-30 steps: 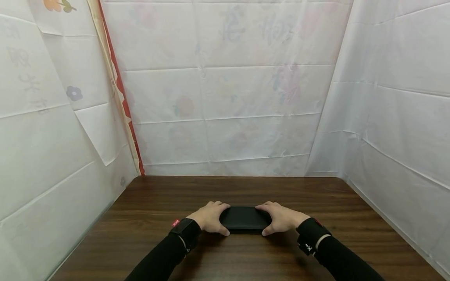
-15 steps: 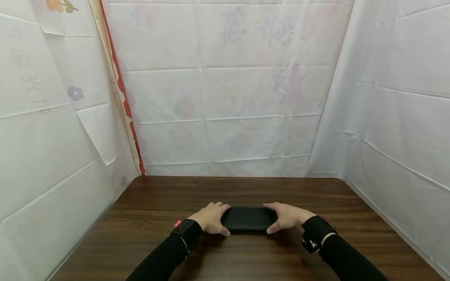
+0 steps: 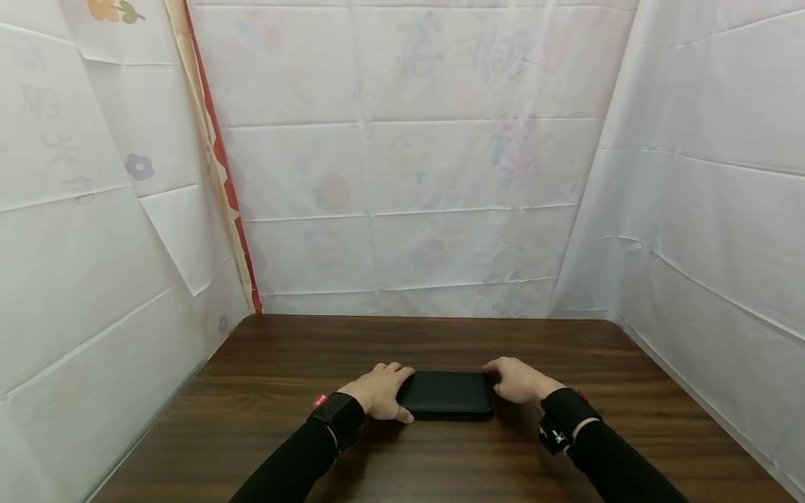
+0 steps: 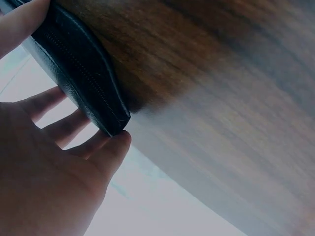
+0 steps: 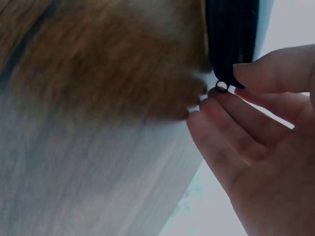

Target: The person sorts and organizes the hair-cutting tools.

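A flat black zippered wallet (image 3: 445, 392) lies near the middle of the wooden table. My left hand (image 3: 375, 395) holds its left end, with the thumb at the front edge and the fingers at the back. Along the wallet's side, a zipper (image 4: 81, 69) shows in the left wrist view. At the far right corner, my right hand (image 3: 518, 381) has its thumb and fingers drawn together. The right wrist view shows a small metal ring (image 5: 222, 86) at that corner, with a bit of black zipper pull pinched under the thumb tip.
The brown wood-grain table (image 3: 302, 349) extends all around the wallet. White sheets hang behind it (image 3: 402, 258) and on both sides. Each wrist wears a black strap with a camera.
My right hand has slid off the wallet's right end to the far right corner, and its thumb has come in from the front edge to meet the fingers. My left hand keeps its hold.
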A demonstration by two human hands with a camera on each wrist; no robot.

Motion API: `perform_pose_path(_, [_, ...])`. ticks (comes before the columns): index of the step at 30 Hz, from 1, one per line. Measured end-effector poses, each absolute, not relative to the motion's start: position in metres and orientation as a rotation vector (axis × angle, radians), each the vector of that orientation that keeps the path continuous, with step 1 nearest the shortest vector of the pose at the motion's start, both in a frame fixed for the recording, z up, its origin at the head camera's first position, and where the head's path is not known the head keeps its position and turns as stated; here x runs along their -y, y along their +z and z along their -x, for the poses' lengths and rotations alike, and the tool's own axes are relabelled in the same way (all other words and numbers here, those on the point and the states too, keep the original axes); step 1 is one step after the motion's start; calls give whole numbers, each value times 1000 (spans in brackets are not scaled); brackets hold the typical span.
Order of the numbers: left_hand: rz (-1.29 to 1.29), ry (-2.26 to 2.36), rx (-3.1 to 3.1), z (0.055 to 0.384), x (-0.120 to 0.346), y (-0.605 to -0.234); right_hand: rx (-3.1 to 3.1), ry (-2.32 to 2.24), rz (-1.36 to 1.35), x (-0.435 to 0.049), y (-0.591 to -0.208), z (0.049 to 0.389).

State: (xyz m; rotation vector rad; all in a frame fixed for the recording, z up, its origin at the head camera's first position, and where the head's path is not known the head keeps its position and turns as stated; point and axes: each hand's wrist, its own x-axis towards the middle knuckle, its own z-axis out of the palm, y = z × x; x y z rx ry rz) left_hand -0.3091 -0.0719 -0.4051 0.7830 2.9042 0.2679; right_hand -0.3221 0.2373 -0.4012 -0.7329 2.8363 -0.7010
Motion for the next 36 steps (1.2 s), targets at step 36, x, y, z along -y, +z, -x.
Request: perform_pose_path(36, [-732, 286, -2881, 305, 71, -399, -3091, -648, 441, -220, -414, 328])
